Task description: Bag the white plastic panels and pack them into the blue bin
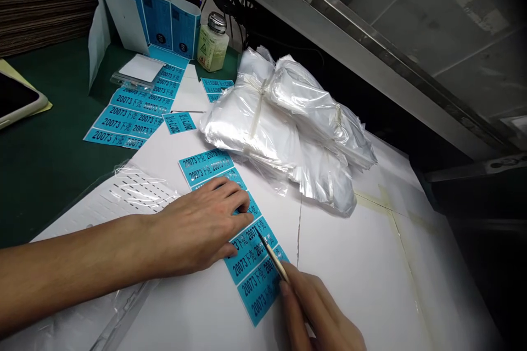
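A strip of blue labels (247,263) printed "20073" lies on the white work surface (362,263). My left hand (201,225) rests flat on the strip, fingers stretched out and pressing it down. My right hand (321,312) pinches a thin pointed tool (272,255), whose tip touches a label just beside my left fingertips.
A bundle of clear plastic bags (288,120) tied with bands lies behind the strip. More blue label sheets (132,115), a roll of labels (156,16) and a small glass bottle (213,41) sit at the back left. A phone (16,98) lies on the green mat.
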Demonstrator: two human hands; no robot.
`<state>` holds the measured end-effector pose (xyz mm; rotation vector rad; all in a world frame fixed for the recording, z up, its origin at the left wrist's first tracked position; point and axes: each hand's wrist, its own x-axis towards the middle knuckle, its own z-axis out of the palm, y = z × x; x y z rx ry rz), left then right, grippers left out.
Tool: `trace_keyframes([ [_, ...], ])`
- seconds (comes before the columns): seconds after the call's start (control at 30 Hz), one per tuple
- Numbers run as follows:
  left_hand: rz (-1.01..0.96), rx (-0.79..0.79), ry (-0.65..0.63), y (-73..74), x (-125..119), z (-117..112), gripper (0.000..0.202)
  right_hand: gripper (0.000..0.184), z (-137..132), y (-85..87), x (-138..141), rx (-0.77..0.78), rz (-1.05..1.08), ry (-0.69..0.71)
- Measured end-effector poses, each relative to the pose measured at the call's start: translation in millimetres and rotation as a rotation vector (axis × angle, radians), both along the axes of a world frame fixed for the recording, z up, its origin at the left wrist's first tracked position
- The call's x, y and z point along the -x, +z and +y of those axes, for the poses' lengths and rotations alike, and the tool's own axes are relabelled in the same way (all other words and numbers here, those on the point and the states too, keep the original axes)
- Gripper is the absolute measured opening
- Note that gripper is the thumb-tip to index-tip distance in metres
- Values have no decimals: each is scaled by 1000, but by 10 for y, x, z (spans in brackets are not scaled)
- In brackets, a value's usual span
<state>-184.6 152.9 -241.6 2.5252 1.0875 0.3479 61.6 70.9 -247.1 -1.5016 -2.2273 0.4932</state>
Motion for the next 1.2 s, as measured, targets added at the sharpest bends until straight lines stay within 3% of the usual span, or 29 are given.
trace_keyframes([
  [0.33,29,20,-7,-18,-10,20,39,36,-23,-113,-53,-2,0,74],
  [1.2,46,28,5,2,-31,30,37,35,-32,-117,-63,-1,-43,88],
])
